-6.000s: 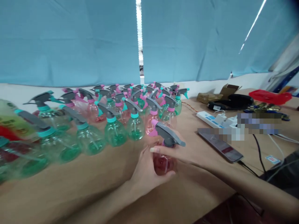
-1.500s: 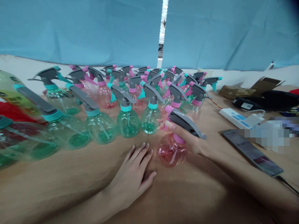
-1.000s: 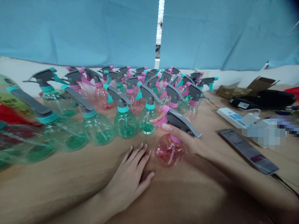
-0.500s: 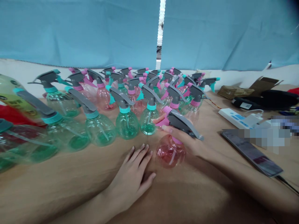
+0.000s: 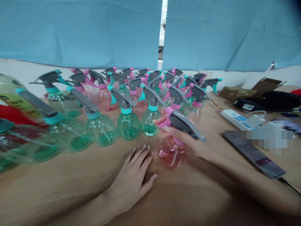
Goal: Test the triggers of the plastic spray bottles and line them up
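Gripping the pink spray bottle (image 5: 171,153) by its neck, my right hand (image 5: 188,142) is hiding the collar under the grey trigger head. The bottle is sitting mid-worktop (image 5: 70,182), just in front of the massed bottles (image 5: 128,124); I cannot tell whether its base is touching. My left hand (image 5: 134,180) is lying flat just beside it, fingers released and straight. Bottles at the left edge are blurring and running out of frame. A phone (image 5: 254,153) near the right edge is disappearing partly under a pixelated patch.
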Action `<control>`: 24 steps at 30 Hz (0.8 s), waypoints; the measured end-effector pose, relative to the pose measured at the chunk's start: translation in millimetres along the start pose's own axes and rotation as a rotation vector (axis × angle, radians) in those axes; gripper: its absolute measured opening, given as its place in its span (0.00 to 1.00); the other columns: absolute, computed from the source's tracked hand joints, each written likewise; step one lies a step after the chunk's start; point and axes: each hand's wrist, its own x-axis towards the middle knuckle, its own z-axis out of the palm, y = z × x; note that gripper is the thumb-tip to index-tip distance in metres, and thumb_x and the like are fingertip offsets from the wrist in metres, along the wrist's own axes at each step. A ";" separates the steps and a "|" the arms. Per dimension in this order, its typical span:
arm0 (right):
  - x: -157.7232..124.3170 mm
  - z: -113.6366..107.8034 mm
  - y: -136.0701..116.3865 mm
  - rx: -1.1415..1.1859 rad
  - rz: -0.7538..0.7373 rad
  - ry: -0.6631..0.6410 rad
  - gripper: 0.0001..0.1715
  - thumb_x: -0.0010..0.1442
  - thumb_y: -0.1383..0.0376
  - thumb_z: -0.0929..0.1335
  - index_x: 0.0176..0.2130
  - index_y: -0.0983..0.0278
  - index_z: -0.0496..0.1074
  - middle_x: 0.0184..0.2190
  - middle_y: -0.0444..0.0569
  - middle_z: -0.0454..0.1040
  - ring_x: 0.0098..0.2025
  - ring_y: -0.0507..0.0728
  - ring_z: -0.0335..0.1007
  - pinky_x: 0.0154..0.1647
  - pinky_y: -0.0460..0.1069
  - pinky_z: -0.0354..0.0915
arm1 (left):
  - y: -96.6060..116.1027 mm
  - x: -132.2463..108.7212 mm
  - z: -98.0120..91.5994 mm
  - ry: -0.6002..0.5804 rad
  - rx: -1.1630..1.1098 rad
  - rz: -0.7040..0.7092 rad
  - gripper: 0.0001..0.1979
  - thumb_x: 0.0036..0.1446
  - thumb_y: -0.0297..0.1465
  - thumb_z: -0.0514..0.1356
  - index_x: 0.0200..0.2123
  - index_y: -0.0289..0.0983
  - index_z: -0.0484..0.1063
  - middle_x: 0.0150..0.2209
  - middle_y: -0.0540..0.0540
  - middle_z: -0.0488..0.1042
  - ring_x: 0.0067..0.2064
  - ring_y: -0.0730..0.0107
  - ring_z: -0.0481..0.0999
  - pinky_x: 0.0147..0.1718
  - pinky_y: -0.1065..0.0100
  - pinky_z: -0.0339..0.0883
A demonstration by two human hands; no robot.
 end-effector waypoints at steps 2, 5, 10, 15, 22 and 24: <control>-0.3 -0.2 -0.4 0.001 0.008 -0.006 0.13 0.58 0.56 0.69 0.42 0.57 0.73 0.39 0.45 0.76 0.39 0.55 0.72 0.40 0.52 0.68 | 0.2 0.1 -0.5 0.003 -0.004 0.004 0.26 0.64 0.40 0.54 0.60 0.30 0.62 0.62 0.36 0.61 0.63 0.52 0.59 0.60 0.47 0.52; -0.6 -0.6 -0.6 0.007 0.027 -0.022 0.13 0.58 0.56 0.69 0.42 0.57 0.74 0.39 0.46 0.76 0.41 0.56 0.72 0.40 0.52 0.68 | 0.6 0.4 -0.9 -0.008 0.001 0.009 0.26 0.64 0.40 0.53 0.60 0.30 0.62 0.62 0.36 0.61 0.63 0.51 0.59 0.60 0.46 0.53; -0.5 -0.5 1.5 0.039 0.043 -0.019 0.13 0.58 0.56 0.69 0.43 0.57 0.72 0.42 0.45 0.75 0.42 0.55 0.71 0.44 0.52 0.67 | 0.4 0.6 -0.6 -0.016 0.002 0.001 0.26 0.64 0.40 0.53 0.60 0.30 0.61 0.62 0.35 0.61 0.63 0.51 0.59 0.60 0.46 0.53; -1.2 -1.3 1.9 0.043 0.052 -0.040 0.13 0.58 0.56 0.69 0.43 0.58 0.71 0.42 0.46 0.74 0.39 0.54 0.70 0.42 0.52 0.67 | 0.1 0.1 -0.7 0.000 -0.010 0.000 0.26 0.64 0.40 0.54 0.59 0.30 0.62 0.62 0.36 0.62 0.63 0.52 0.60 0.60 0.47 0.52; -1.6 -1.5 0.7 0.037 0.058 -0.041 0.12 0.58 0.57 0.69 0.43 0.57 0.71 0.41 0.45 0.74 0.39 0.55 0.70 0.42 0.52 0.66 | 1.0 0.9 -1.7 -0.013 -0.001 0.003 0.26 0.64 0.40 0.53 0.60 0.30 0.62 0.63 0.35 0.61 0.63 0.51 0.59 0.60 0.46 0.53; -1.4 -1.1 1.9 0.043 0.062 -0.039 0.13 0.58 0.57 0.69 0.43 0.57 0.71 0.42 0.45 0.74 0.39 0.55 0.71 0.43 0.52 0.67 | 1.0 0.8 -1.2 -0.009 -0.009 -0.002 0.26 0.64 0.41 0.53 0.60 0.31 0.62 0.63 0.35 0.61 0.63 0.51 0.59 0.60 0.47 0.53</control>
